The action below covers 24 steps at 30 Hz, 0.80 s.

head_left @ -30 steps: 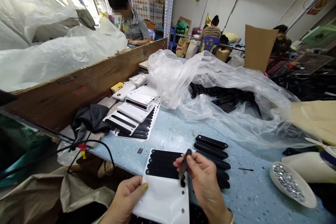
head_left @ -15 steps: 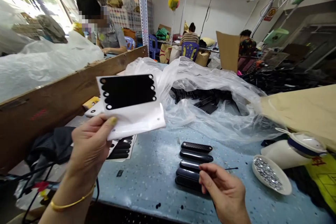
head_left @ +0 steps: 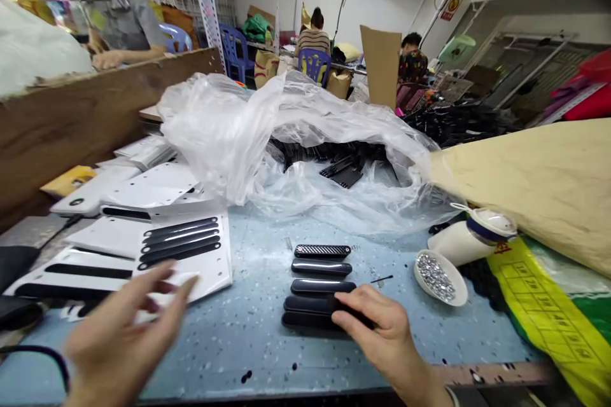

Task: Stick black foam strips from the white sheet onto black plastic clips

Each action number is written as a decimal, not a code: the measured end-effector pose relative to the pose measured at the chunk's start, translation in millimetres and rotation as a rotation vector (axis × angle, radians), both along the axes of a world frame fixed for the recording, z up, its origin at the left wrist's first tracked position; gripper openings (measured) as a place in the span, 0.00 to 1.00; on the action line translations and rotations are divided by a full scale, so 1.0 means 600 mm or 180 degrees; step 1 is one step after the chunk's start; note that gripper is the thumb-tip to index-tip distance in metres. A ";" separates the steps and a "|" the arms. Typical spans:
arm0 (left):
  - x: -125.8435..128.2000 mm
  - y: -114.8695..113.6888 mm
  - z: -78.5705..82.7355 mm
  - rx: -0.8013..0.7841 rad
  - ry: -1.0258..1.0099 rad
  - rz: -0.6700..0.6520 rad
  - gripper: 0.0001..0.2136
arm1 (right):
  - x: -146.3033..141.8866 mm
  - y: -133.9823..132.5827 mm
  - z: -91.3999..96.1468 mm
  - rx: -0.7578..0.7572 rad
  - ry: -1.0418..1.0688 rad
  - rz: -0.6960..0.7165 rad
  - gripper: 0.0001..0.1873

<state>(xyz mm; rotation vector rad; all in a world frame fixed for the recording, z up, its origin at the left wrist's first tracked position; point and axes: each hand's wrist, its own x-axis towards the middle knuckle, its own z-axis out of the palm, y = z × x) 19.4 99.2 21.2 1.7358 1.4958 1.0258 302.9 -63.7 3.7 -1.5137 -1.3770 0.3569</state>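
My left hand (head_left: 126, 334), blurred by motion, is over the near edge of the white sheets with its thumb and fingers apart and nothing visibly held. Beneath and beyond it lies a white sheet (head_left: 224, 267) carrying several long black strips (head_left: 179, 243) with rounded, holed ends. My right hand (head_left: 384, 331) is closed, thumb and fingers pinching a dark strip (head_left: 352, 311), partly hidden by the fingers. It is at the right end of a column of long black rounded pieces (head_left: 322, 268) on the blue table. The farthest piece (head_left: 322, 251) has a textured top.
Clear plastic sheeting (head_left: 229, 133) surrounds a heap of black parts (head_left: 346, 172) at the back. On the right are a white dish (head_left: 461, 292) of small shiny metal parts and a white lidded cup (head_left: 451, 243). A wooden board (head_left: 95, 133) borders the left. Other people sit beyond.
My left hand has let go of the white sheet with black strips and moved down and left. My view has turned right. My right hand remains pinched by the black pieces.
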 end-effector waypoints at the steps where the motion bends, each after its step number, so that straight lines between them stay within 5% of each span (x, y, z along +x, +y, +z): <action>1: 0.036 -0.017 0.009 -0.0061 0.0005 -0.0298 0.16 | -0.007 0.005 0.000 0.0034 -0.0090 0.0096 0.09; 4: 0.138 -0.058 0.016 -0.1179 -0.0361 -0.1717 0.10 | -0.029 0.020 0.006 0.0275 -0.0522 0.0299 0.10; 7: 0.193 -0.066 0.005 -0.2027 -0.0846 -0.2379 0.15 | -0.034 0.023 0.011 0.0575 -0.0939 0.0273 0.11; 12: 0.203 -0.031 -0.014 -0.2477 -0.1351 -0.2023 0.16 | 0.004 -0.003 0.004 0.0514 -0.1143 -0.0214 0.16; 17: 0.205 -0.018 -0.035 -0.2667 -0.1251 -0.2091 0.18 | 0.033 -0.012 -0.009 0.0431 -0.1396 -0.0139 0.15; 20: 0.201 -0.011 -0.048 -0.2459 -0.0910 -0.1948 0.18 | 0.045 -0.007 -0.012 0.0343 -0.1486 -0.0130 0.14; 24: 0.193 0.021 -0.048 -0.1682 -0.0631 -0.1216 0.19 | 0.081 0.003 -0.008 0.0142 -0.1061 -0.0429 0.10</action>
